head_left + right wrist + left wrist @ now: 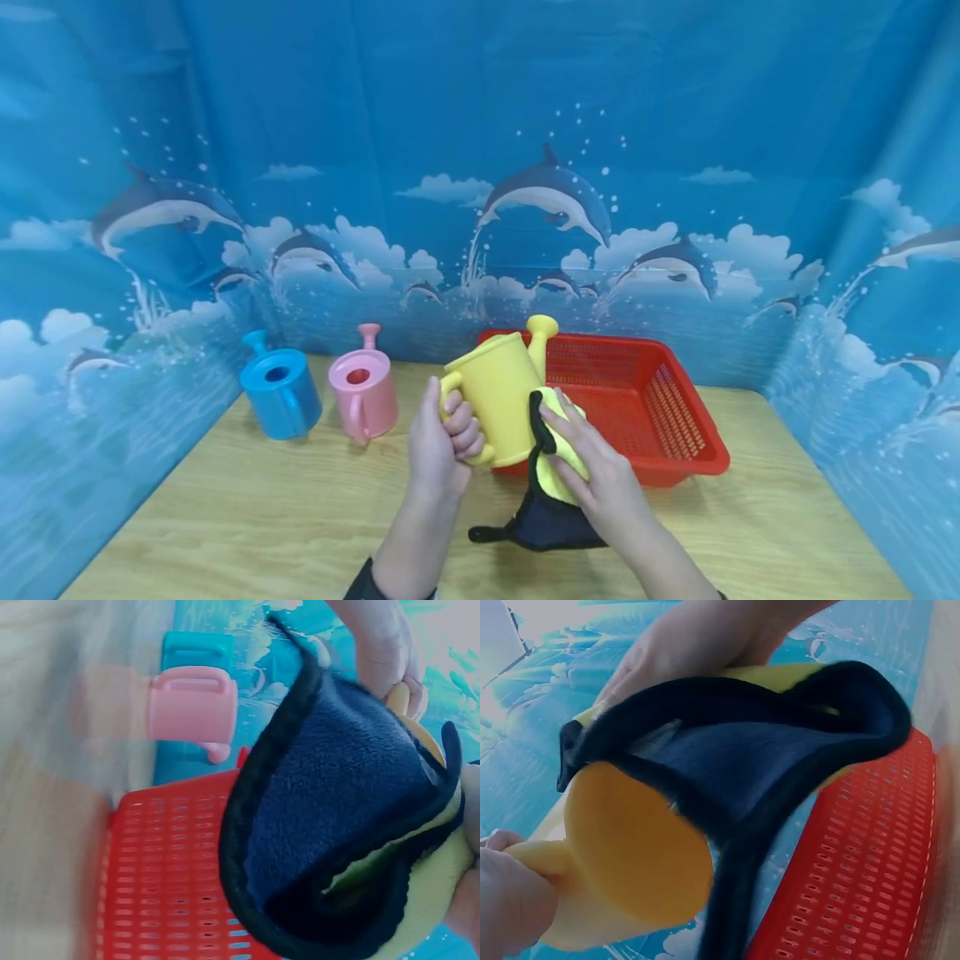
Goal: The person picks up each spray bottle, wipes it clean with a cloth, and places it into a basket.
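In the head view my left hand (442,442) grips the handle of a yellow watering can (498,400), fingers curled round it. The can is held up and tilted, its spout pointing up. My right hand (600,475) holds a yellow and dark blue cloth (558,517) with black edging against the can's right side. The cloth's dark part hangs below, with a loop at its corner. In the left wrist view the can's base (641,847) faces the camera, partly covered by the cloth. The right wrist view shows the cloth's dark blue side (337,772) hiding most of the can.
A red perforated basket (686,408) stands on the wooden table (300,517) behind and right of the hands. To the left are a blue watering can (273,404) and a pink one (375,408), both upright. A dolphin-print curtain (420,100) surrounds the table's back and sides.
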The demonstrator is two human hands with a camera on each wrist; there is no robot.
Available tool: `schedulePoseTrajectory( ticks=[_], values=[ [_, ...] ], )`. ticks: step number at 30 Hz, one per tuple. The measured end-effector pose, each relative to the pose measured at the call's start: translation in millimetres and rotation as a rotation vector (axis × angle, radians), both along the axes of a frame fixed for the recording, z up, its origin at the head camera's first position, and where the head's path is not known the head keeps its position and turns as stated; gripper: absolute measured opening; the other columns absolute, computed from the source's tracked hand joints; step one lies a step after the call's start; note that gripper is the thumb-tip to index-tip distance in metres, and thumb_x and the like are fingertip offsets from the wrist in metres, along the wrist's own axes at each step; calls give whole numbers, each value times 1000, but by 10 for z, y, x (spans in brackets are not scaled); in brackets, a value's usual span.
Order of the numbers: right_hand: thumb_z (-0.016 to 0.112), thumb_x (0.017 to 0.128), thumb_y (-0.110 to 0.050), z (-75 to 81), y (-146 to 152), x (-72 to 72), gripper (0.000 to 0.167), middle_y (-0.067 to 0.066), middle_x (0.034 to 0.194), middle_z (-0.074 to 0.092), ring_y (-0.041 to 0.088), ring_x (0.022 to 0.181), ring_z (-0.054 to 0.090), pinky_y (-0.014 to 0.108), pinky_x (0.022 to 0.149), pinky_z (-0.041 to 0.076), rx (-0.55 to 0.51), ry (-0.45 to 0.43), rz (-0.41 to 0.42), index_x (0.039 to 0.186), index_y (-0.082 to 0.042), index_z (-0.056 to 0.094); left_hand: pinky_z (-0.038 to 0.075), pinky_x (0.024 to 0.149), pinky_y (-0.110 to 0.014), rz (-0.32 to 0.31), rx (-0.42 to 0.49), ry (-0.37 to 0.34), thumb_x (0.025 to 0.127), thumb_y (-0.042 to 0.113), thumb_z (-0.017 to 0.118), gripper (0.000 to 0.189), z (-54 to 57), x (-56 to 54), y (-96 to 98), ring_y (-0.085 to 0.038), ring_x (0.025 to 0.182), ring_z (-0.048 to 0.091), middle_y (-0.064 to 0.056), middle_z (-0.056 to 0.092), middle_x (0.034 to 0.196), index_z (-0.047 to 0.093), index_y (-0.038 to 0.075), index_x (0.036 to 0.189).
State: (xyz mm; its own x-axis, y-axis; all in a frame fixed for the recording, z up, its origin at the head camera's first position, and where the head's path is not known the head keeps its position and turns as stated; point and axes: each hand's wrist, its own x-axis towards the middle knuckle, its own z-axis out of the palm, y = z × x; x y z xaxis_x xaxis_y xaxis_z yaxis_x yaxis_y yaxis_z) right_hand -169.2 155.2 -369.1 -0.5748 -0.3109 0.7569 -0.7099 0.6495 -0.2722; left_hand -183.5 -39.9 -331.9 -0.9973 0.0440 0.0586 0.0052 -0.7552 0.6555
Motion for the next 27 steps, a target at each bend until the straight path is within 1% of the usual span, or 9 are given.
schedulePoseTrajectory(
  ticks=[3, 7, 10, 15, 18, 20, 23, 27],
  values=[
    [70, 86, -11, 79, -9, -56, 59, 9, 145, 49, 29, 120, 58, 41, 90, 53, -46, -27, -21, 141, -20, 50, 14, 42, -16, -46, -23, 39, 105, 43, 20, 49, -16, 21, 40, 2, 38, 24, 11, 24, 47, 32, 20, 63],
    [66, 90, -11, 208, -34, -138, 58, 11, 146, 48, 33, 124, 55, 51, 92, 50, -102, -119, -36, 143, -23, 46, 15, 42, -16, -87, -43, 78, 106, 41, 19, 49, -41, 52, 97, 2, 37, 25, 13, 27, 46, 32, 20, 63],
    [62, 94, -16, 285, -63, -205, 54, 11, 146, 47, 36, 125, 53, 54, 94, 48, -135, -180, -51, 145, -23, 44, 13, 42, -17, -105, -46, 116, 106, 40, 18, 49, -54, 60, 122, 2, 38, 24, 14, 28, 46, 32, 21, 63],
    [56, 98, -26, 377, -124, -316, 51, 11, 146, 48, 35, 127, 52, 55, 97, 46, -184, -265, -101, 147, -25, 41, 10, 42, -20, -107, -64, 169, 106, 38, 16, 50, -78, 65, 144, 1, 39, 22, 14, 26, 47, 31, 21, 62],
    [54, 99, -29, 403, -152, -332, 50, 11, 145, 49, 35, 125, 54, 55, 96, 47, -194, -295, -126, 147, -26, 41, 11, 42, -19, -87, -78, 165, 106, 37, 16, 50, -82, 74, 146, 1, 38, 23, 13, 26, 46, 31, 21, 62],
    [55, 99, -30, 401, -163, -313, 49, 11, 144, 50, 35, 124, 54, 56, 95, 47, -192, -301, -133, 146, -26, 42, 12, 41, -19, -71, -74, 147, 106, 37, 16, 49, -79, 73, 140, 2, 38, 23, 13, 26, 46, 30, 20, 63],
    [57, 97, -28, 363, -177, -273, 50, 11, 142, 52, 36, 122, 56, 56, 93, 49, -178, -282, -126, 145, -26, 43, 13, 41, -18, -44, -56, 112, 106, 39, 19, 48, -61, 57, 102, 2, 37, 23, 13, 25, 46, 31, 20, 63],
    [60, 96, -23, 304, -197, -212, 51, 11, 140, 54, 36, 118, 59, 55, 91, 50, -160, -256, -103, 144, -25, 44, 13, 41, -17, -17, -26, 95, 106, 41, 21, 49, -23, 30, 30, 2, 37, 24, 12, 26, 46, 32, 20, 63]
  ],
)
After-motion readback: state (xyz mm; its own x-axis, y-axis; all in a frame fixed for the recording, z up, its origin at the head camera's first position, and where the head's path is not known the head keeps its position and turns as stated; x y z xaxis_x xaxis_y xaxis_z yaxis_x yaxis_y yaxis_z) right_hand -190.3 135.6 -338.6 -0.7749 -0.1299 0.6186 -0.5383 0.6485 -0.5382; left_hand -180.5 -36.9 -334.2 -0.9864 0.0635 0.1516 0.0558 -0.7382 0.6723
